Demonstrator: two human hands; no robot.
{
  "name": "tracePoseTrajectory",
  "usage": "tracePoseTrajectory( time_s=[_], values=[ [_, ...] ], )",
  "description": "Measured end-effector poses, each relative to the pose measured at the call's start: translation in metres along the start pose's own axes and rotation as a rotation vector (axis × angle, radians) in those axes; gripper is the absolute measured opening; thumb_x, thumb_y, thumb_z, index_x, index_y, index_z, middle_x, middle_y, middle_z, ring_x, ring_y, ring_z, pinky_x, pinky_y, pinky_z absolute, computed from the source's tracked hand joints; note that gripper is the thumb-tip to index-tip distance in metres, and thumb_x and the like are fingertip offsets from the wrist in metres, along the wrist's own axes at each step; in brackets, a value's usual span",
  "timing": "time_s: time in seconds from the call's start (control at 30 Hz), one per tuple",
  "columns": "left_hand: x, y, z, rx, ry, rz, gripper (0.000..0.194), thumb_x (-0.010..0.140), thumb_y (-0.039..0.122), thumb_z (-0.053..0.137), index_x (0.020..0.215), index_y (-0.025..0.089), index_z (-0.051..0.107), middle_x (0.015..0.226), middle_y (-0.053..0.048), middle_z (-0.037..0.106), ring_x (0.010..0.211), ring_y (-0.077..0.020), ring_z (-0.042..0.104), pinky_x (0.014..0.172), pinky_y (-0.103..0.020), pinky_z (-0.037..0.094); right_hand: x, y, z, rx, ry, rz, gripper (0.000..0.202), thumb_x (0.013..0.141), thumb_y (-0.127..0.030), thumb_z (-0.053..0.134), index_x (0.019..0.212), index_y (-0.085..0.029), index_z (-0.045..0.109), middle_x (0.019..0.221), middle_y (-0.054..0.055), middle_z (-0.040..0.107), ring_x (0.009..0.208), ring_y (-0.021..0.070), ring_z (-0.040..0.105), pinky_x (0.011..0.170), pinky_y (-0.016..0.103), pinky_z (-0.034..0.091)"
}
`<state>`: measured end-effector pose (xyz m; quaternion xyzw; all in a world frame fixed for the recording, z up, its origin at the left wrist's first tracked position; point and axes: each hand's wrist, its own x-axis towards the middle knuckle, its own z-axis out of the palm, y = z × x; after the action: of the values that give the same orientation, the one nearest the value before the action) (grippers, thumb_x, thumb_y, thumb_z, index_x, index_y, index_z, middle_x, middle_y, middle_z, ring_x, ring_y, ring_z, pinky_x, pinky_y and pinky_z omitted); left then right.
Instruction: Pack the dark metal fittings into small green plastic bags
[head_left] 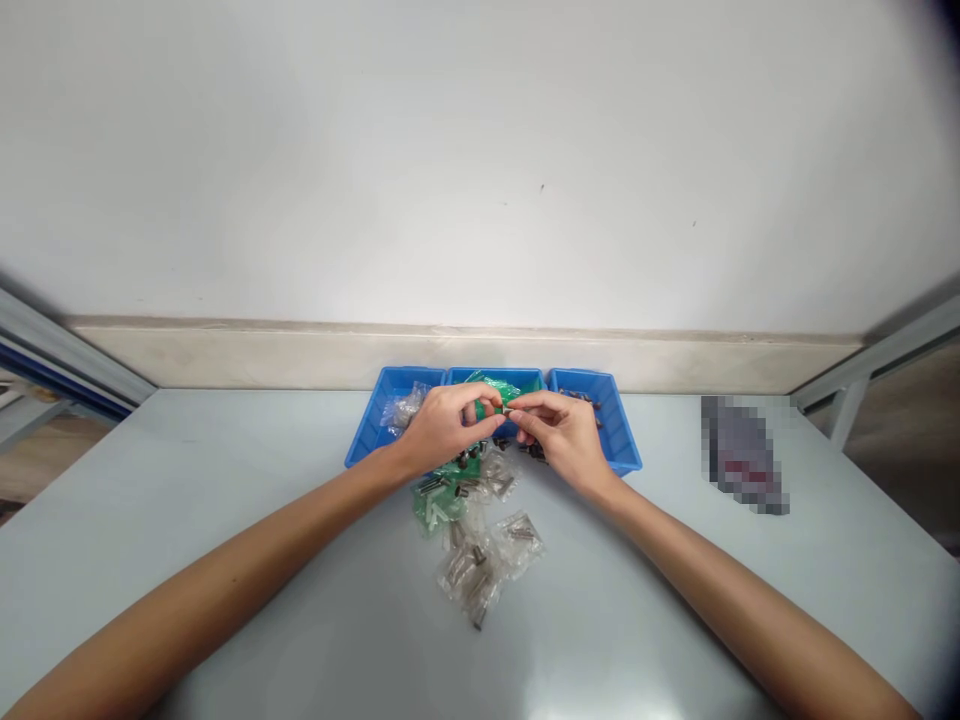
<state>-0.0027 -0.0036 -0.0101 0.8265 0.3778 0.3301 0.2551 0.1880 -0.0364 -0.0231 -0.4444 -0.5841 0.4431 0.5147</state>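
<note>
My left hand [448,420] and my right hand [566,432] meet in front of the bins, fingertips almost touching. Between them is a small shiny metal piece [507,410], too small to tell its exact kind. Thumb and forefinger of each hand are closed in a pinch around it. Below the hands lie clear plastic bags [472,570] with metal parts inside. A green plastic bag [439,505] and several loose dark metal cylinders rest just under my left hand. More dark parts show beneath my right fingers.
Three blue bins stand side by side against the wall: a left bin [364,432] with clear bags, a middle bin [531,378] with green bags, a right bin [619,440] with brown-dark parts. A pixelated dark item [742,455] lies on the grey table [225,480] at right.
</note>
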Motion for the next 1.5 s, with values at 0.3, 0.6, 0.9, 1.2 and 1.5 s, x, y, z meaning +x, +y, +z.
tracePoseTrajectory(
  time_s=[0.3, 0.6, 0.9, 1.2, 1.5],
  values=[
    [0.0014, 0.0065, -0.0033, -0.114, 0.005, -0.055, 0.015, 0.088, 0.029, 0.063, 0.093, 0.015, 0.069, 0.062, 0.004, 0.058, 0.050, -0.0083, 0.046, 0.051, -0.020, 0.037, 0.0066, 0.0000, -0.0028, 0.156, 0.014, 0.004, 0.020, 0.081, -0.034, 0.073, 0.089, -0.017, 0.067, 0.060, -0.002, 0.063, 0.050, 0.0127, 0.057, 0.048, 0.025, 0.046],
    [-0.0001, 0.0011, -0.0019, -0.133, 0.012, -0.067, 0.018, 0.092, 0.032, 0.059, 0.086, 0.016, 0.064, 0.058, 0.006, 0.048, 0.049, -0.0074, 0.040, 0.050, -0.020, 0.032, 0.0058, 0.0045, -0.0031, 0.097, -0.009, -0.019, 0.019, 0.085, -0.034, 0.070, 0.093, -0.017, 0.066, 0.063, -0.001, 0.064, 0.051, 0.0125, 0.059, 0.049, 0.024, 0.047],
    [-0.0003, 0.0041, -0.0027, -0.192, -0.015, -0.096, 0.021, 0.094, 0.035, 0.056, 0.093, 0.016, 0.065, 0.077, 0.001, 0.065, 0.051, -0.0079, 0.047, 0.051, -0.020, 0.038, 0.0051, 0.0046, -0.0032, 0.102, -0.012, -0.042, 0.020, 0.086, -0.036, 0.069, 0.094, -0.018, 0.066, 0.065, -0.001, 0.065, 0.052, 0.0126, 0.059, 0.049, 0.024, 0.047],
    [0.0005, 0.0065, -0.0035, -0.175, -0.009, -0.089, 0.021, 0.091, 0.034, 0.060, 0.100, 0.016, 0.067, 0.080, 0.000, 0.067, 0.053, -0.0082, 0.048, 0.051, -0.020, 0.039, 0.0044, 0.0030, -0.0021, 0.093, -0.050, -0.042, 0.022, 0.088, -0.038, 0.068, 0.094, -0.017, 0.065, 0.060, -0.002, 0.063, 0.052, 0.0131, 0.059, 0.049, 0.024, 0.047],
    [0.0010, 0.0050, -0.0026, -0.146, -0.019, -0.048, 0.021, 0.088, 0.033, 0.064, 0.101, 0.016, 0.065, 0.073, 0.003, 0.062, 0.049, -0.0061, 0.046, 0.050, -0.018, 0.038, 0.0040, 0.0032, -0.0028, 0.050, -0.070, -0.050, 0.024, 0.087, -0.042, 0.069, 0.089, -0.018, 0.066, 0.063, -0.001, 0.063, 0.052, 0.0132, 0.059, 0.051, 0.025, 0.047]
  ],
)
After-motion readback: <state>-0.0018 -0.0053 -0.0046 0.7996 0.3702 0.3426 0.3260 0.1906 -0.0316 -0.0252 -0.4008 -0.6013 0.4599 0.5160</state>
